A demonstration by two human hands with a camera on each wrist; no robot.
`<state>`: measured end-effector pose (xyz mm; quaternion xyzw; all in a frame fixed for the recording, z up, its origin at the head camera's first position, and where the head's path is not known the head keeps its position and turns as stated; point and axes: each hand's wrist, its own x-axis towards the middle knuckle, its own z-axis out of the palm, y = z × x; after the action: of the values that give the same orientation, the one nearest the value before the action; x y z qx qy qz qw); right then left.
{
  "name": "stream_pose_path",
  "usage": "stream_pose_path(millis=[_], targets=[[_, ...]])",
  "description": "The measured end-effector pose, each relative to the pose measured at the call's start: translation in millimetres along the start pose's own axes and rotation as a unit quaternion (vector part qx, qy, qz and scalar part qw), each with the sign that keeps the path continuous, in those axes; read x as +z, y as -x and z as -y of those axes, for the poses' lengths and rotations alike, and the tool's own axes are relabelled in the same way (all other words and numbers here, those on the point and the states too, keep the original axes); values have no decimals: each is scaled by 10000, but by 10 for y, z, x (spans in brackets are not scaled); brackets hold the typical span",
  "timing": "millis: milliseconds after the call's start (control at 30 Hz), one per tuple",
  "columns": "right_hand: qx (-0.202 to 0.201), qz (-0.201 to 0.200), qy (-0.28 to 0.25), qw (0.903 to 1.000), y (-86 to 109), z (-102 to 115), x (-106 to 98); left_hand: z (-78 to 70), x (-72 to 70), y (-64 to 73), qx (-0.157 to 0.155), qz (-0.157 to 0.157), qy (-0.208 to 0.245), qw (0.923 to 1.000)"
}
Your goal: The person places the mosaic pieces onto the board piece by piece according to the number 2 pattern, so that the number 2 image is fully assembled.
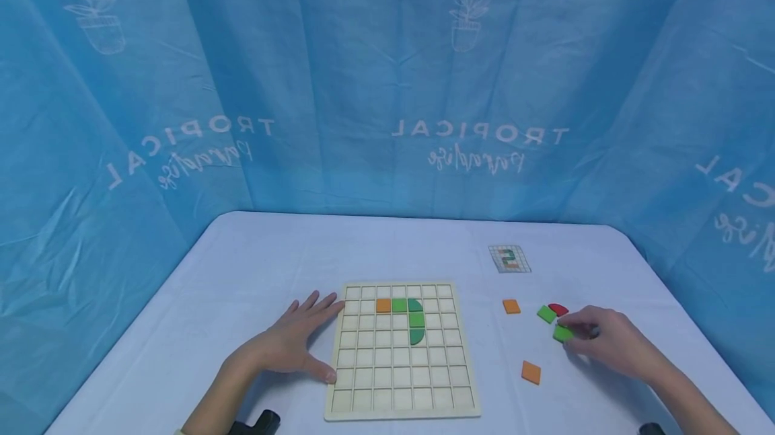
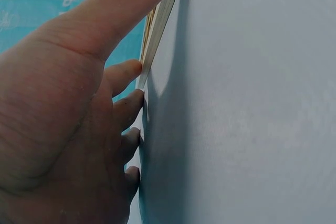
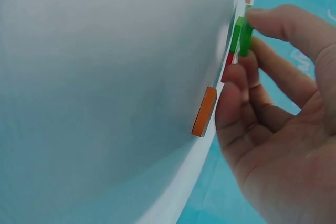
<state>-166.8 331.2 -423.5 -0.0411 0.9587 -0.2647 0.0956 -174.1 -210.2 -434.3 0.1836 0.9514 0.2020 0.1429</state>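
Note:
A cream grid board (image 1: 402, 415) lies on the table, its upper cells holding an orange square (image 1: 383, 305), green squares (image 1: 399, 305) and dark green quarter-round tiles (image 1: 415, 304). With fingers spread, my left hand (image 1: 297, 337) touches the board's left edge, thumb low and fingertips higher up. In the left wrist view, the board's side edge (image 2: 160, 30) shows beside the thumb. My right hand (image 1: 611, 341) pinches a green square tile (image 1: 562, 334) between thumb and fingers. Close by lie another green square (image 1: 546, 314) and a red rounded tile (image 1: 558, 309), partly hidden by the fingers.
Loose orange squares lie between the board and my right hand, one farther back (image 1: 511, 306) and one nearer (image 1: 531, 372). A small pattern card (image 1: 510, 259) showing a figure 2 on a grid sits behind them. A blue printed curtain (image 1: 387, 85) surrounds the white table (image 1: 242, 247).

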Motion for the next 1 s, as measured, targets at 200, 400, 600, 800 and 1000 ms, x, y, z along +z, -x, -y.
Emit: stream_pose_path(millis=[200,400,600,800,1000], targets=[[-140,-107,-228,9996,17,51,11,1,4,-9,-59,2,21,10000],[-389,-293,-407,9980,8,163,38,1,7,-6,-42,-10,31,10000],[-578,-467,-445,9962,-17,260,46,-1,3,-9,-15,-16,45,10000],[-767,-567,-468,9943,-34,356,55,3,-2,-7,10,-26,66,10000],[-1036,-481,-526,9921,-68,447,86,2,2,0,-6,-47,61,10000]])
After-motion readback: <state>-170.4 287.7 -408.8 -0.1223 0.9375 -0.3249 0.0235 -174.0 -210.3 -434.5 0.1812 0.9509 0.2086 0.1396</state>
